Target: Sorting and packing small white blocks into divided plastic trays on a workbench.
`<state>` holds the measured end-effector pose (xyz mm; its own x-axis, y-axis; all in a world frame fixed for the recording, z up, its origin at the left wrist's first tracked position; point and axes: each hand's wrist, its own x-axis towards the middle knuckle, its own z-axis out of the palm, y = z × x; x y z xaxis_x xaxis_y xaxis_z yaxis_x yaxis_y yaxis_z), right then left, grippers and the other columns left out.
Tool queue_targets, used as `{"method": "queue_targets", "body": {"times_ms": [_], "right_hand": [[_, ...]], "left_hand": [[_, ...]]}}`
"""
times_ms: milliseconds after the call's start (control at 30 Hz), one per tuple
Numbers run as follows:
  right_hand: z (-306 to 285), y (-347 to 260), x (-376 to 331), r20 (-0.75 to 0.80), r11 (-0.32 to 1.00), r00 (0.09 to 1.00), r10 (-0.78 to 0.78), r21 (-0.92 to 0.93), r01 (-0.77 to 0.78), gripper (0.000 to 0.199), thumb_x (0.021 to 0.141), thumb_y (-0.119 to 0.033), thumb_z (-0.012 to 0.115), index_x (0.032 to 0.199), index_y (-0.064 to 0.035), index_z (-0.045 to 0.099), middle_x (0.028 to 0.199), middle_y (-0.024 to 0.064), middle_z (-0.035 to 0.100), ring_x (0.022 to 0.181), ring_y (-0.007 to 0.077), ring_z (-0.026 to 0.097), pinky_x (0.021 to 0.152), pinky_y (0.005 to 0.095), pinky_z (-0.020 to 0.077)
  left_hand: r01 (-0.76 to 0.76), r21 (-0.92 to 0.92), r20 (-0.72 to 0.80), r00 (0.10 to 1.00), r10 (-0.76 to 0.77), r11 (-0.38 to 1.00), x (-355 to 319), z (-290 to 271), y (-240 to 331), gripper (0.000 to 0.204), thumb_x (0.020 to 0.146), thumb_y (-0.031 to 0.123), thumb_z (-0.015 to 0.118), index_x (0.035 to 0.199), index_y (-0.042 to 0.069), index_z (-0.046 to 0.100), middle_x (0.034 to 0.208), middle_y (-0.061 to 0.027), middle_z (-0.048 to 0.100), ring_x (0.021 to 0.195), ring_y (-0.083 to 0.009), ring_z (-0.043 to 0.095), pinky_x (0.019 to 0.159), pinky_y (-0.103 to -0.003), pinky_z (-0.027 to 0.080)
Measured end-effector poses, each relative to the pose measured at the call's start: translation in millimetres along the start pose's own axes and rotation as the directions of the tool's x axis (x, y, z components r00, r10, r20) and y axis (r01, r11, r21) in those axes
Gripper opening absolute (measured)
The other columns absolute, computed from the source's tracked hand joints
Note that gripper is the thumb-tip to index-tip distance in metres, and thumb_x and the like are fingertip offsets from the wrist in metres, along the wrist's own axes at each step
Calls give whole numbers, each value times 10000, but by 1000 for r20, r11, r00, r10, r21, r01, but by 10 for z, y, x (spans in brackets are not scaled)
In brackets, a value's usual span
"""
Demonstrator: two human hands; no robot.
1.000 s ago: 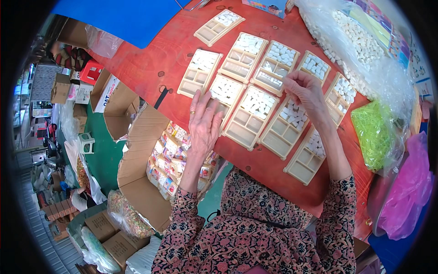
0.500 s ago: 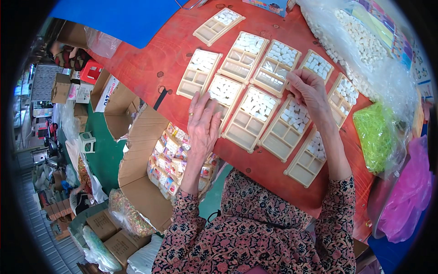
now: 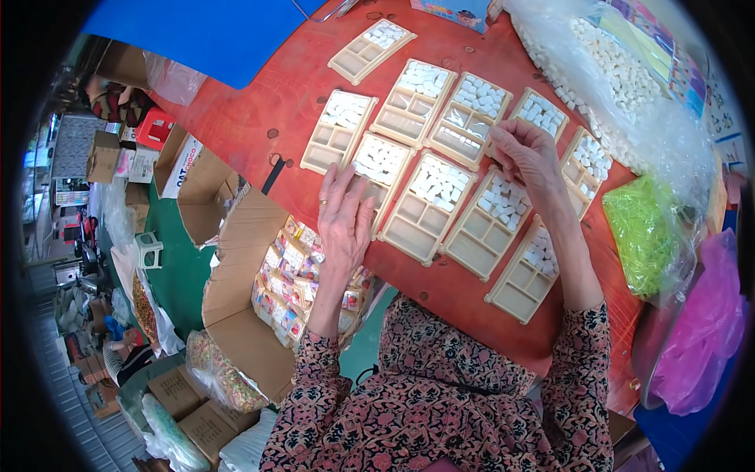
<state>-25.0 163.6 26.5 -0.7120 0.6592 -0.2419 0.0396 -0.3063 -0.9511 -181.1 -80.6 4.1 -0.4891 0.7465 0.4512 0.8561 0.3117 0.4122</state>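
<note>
Trays: cream compartment trays [image 3: 429, 206] are laid in rows on the red tabletop [image 3: 259, 118], between and ahead of both hands, partly filled with small white blocks [image 3: 440, 182].
Left hand [image 3: 344, 224]: spread flat, pressed on a tray's near edge.
Right hand [image 3: 528, 156]: fingers curled together over a tray; whether a block is pinched cannot be told.
Risk: blocks could be spilled into neighbouring compartments if a tray is nudged by a wrist.
Supply: a clear bag of white blocks [image 3: 621, 71] is seen beyond the right hand.
Packages: a green bag [image 3: 641, 236] and a pink bag [image 3: 704, 330] lie right of the right arm; an open cardboard box [image 3: 244, 315] of small colourful packets sits below the left hand.
</note>
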Motion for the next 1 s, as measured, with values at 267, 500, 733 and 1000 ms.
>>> {"method": "queue_targets", "body": {"times_ms": [267, 500, 733, 1000], "right_hand": [[-161, -210, -97, -72, 993, 992, -105, -68, 100, 218, 887, -253, 674, 850, -40, 649, 612, -43, 524, 499, 25, 439, 450, 186, 332], [-503, -400, -275, -157, 986, 973, -168, -25, 166, 180, 879, -222, 682, 868, -43, 658, 670, -18, 581, 524, 30, 462, 459, 189, 352], [-827, -506, -497, -206, 976, 955, -214, -11, 216, 176, 891, -249, 673, 901, -74, 653, 651, -50, 541, 525, 11, 439, 455, 181, 334], [-944, -391, -578, -227, 962, 942, -249, -174, 213, 143, 886, -200, 666, 936, -66, 665, 686, -41, 578, 556, 14, 469, 476, 179, 352]], "left_hand": [[-33, -2, -37, 999, 33, 999, 8, -20, 18, 248, 873, 90, 613, 1080, -43, 646, 1238, -191, 565, 1262, -425, 437, 1022, -472, 387], [-89, -9, -30, 996, 89, 996, 59, -84, 319, 245, 883, 77, 593, 1087, -51, 641, 1233, -198, 564, 1275, -429, 422, 1024, -487, 374], [-228, -137, 26, 972, 234, 964, 137, -62, 805, 250, 875, 55, 594, 1097, -52, 637, 1235, -197, 570, 1297, -414, 403, 1021, -473, 383], [-343, -182, 100, 926, 364, 922, 449, 208, 1154, 227, 824, -8, 623, 1045, -53, 640, 1163, -207, 575, 1251, -434, 431, 994, -472, 410]]}}
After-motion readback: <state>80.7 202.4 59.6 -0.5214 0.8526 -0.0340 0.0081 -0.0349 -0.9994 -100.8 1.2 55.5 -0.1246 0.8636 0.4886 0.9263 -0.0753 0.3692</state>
